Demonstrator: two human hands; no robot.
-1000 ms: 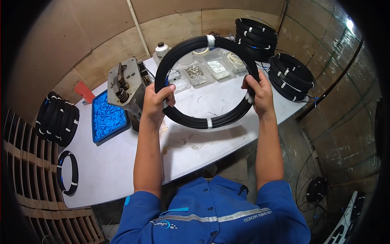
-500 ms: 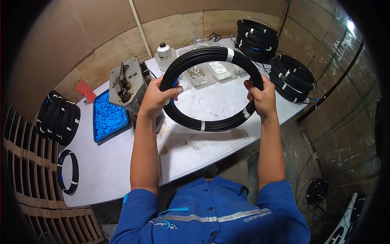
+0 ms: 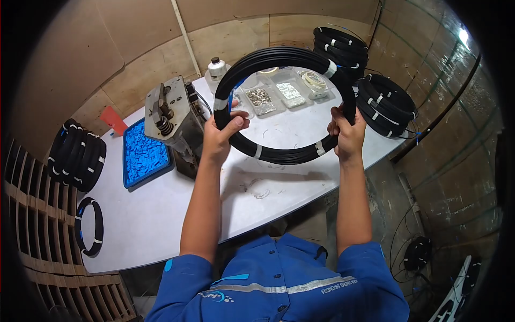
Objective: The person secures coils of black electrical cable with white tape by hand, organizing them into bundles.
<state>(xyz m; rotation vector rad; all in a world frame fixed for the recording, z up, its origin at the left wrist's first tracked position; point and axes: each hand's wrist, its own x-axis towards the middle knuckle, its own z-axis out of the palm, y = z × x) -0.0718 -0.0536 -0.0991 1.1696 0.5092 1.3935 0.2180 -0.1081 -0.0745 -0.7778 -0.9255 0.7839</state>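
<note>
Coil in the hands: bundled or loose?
Bundled: white bands wrap the black coil at several places, and its loops lie close together, held between the left hand and right hand.

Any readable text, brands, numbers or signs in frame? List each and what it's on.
"INDONESIA": upside down, on the blue shirt, near the reflective stripe; the lettering beside it is too blurred to read surely.
Logo on the other side of the shirt: lettering too small and blurred to read surely.
Nothing legible on the held black coil, the white bottle or the metal machine.
</note>
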